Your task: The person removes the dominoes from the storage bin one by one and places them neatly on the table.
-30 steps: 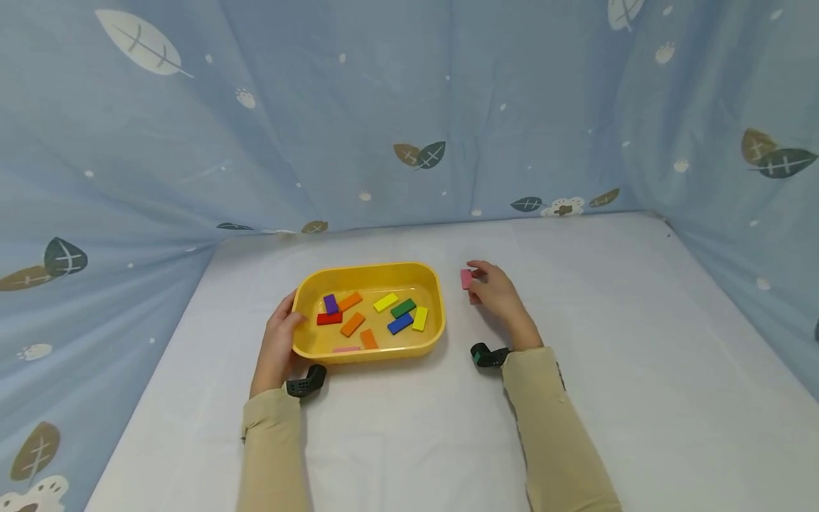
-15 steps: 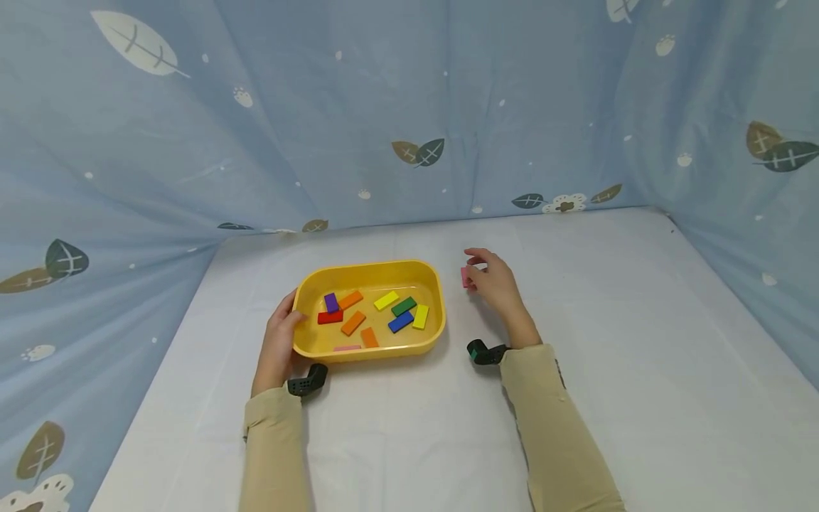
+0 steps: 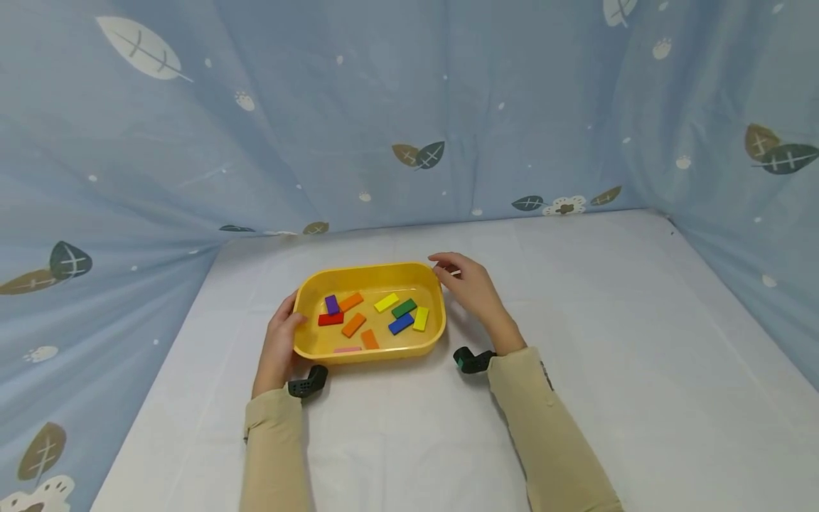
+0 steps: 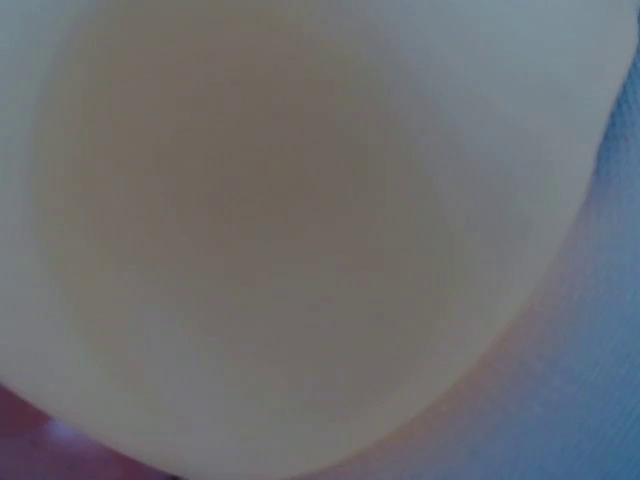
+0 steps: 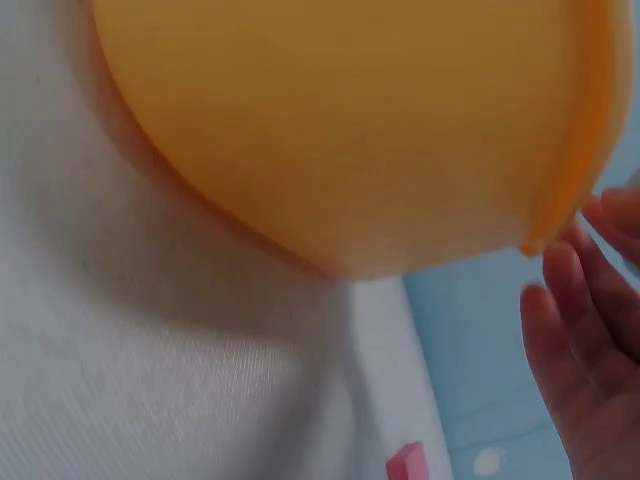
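Observation:
A yellow plastic tray point(image 3: 367, 359) stands on the white cloth, with several coloured blocks lying in it. My left hand point(image 3: 278, 341) grips its left end, thumb over the rim and fingers outside. The left wrist view is a blurred close-up of a pale surface. My right hand point(image 3: 470, 284) is at the tray's far right corner, its fingertips beside the rim. In the right wrist view the fingers point(image 5: 570, 330) are loosely extended near that rim; whether they touch it is unclear. A pink block point(image 5: 408, 462) rests on the cloth there, hidden from the head view.
Inside the tray are a purple block point(image 3: 332, 304) leaning on a red block point(image 3: 330, 319), a green block point(image 3: 404, 308), a blue block point(image 3: 401, 324), and orange, yellow and pink ones. A blue leaf-patterned curtain point(image 3: 358, 114) borders the white cloth point(image 3: 627, 341).
My right hand has left the pink block on the cloth and moved left to the tray's far right corner. My left hand and the tray have stayed in place.

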Tool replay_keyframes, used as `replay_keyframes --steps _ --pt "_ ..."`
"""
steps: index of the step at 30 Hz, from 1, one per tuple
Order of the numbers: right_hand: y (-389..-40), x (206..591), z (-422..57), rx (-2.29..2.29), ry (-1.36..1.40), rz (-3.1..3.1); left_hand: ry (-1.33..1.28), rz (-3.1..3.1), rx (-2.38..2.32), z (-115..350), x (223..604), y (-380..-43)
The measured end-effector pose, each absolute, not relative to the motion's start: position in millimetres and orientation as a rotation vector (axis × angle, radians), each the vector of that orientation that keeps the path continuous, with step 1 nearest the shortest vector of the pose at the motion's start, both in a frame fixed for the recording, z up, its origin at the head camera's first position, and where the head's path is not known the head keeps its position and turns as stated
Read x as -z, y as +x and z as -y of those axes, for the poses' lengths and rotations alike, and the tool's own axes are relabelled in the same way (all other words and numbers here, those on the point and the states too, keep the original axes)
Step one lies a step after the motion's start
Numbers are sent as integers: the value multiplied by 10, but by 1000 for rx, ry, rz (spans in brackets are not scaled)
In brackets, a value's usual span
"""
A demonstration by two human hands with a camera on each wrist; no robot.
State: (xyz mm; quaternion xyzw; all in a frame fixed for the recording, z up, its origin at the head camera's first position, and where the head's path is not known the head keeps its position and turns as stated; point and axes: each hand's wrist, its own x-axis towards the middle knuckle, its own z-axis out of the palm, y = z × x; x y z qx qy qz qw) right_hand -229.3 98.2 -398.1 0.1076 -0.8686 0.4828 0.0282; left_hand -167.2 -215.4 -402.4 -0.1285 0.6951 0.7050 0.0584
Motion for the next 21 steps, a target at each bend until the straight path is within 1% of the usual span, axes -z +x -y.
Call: replay_keyframes --steps 7,12,17,21 --pt "-2261 3941 -893 -1490 475 2569 -412 -2137 -2095 2125 3965 -1649" --pt "-2220 3889 -833 -1480 604 2638 -368 -2119 -2130 2142 3978 -1662" --pt "-2185 3850 -761 -1299 733 2808 -382 -2114 -2146 2177 4064 -1707" --pt "-2157 3839 -701 -1133 775 2920 -362 -2115 -2172 2204 4159 -1743"
